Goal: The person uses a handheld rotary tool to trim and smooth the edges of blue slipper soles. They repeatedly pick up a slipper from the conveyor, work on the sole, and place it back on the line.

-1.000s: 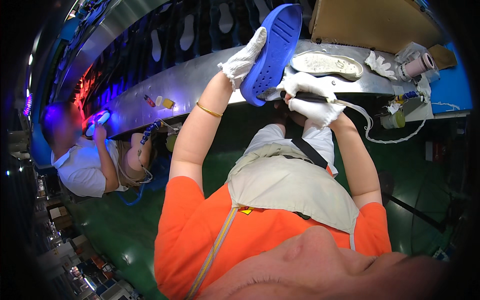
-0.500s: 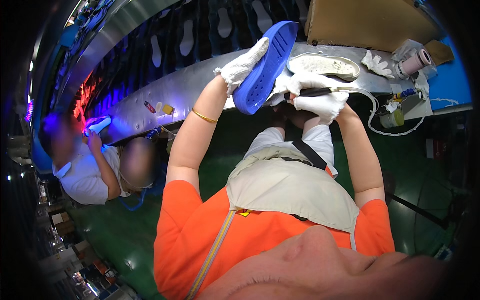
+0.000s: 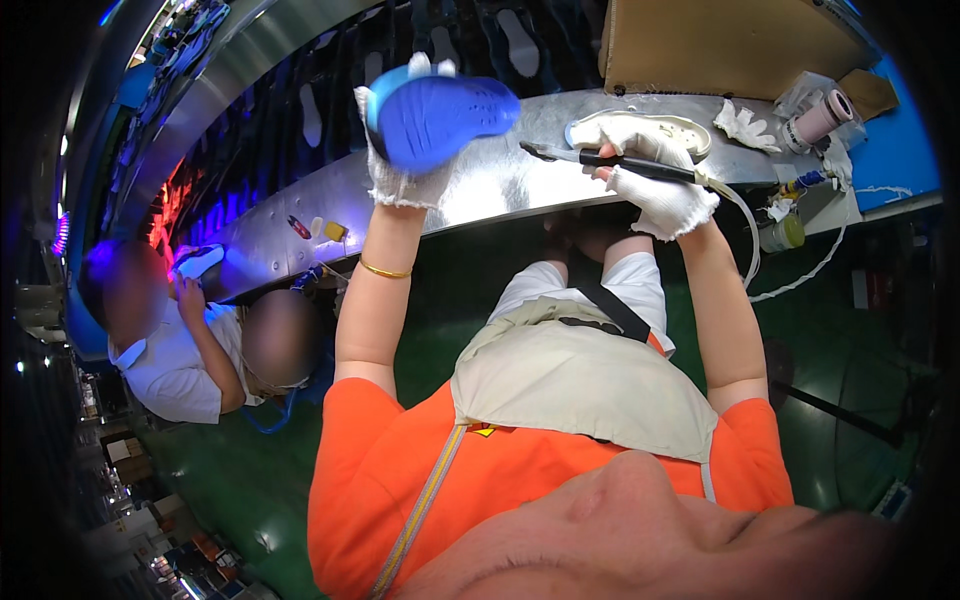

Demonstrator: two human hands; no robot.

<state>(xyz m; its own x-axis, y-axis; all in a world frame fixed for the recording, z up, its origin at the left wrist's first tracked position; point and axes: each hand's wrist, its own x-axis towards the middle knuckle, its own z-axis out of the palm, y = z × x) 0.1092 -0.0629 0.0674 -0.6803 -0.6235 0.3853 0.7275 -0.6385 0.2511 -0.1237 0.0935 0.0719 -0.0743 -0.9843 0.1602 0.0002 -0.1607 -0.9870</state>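
My left hand (image 3: 405, 187), in a white knitted glove, is closed round a blue shoe sole (image 3: 440, 120) and holds it raised above the far side of the metal bench (image 3: 480, 190). The sole lies sideways with a grooved face showing, a little blurred; gloved fingertips curl over its far edge. In my right hand (image 3: 655, 200), gloved with bare fingertips, is a black pen-shaped tool (image 3: 650, 168) with a narrow tip pointing left, apart from the sole. A pale hose (image 3: 742, 215) runs from its back end. Behind that hand rests a cream-white shoe (image 3: 688, 135), partly covered by it.
A dark conveyor (image 3: 450, 45) with pale sole shapes runs behind the bench. At the right are a cardboard box (image 3: 740, 50), a loose white glove (image 3: 747, 127), a pink roll (image 3: 824, 118) and a jar (image 3: 782, 236). A co-worker (image 3: 175, 370) sits left, near a yellow block (image 3: 335, 231).
My left hand has swung the blue sole left and turned it from steeply upright to sideways. The tool in my right hand now shows its tip, away from the sole.
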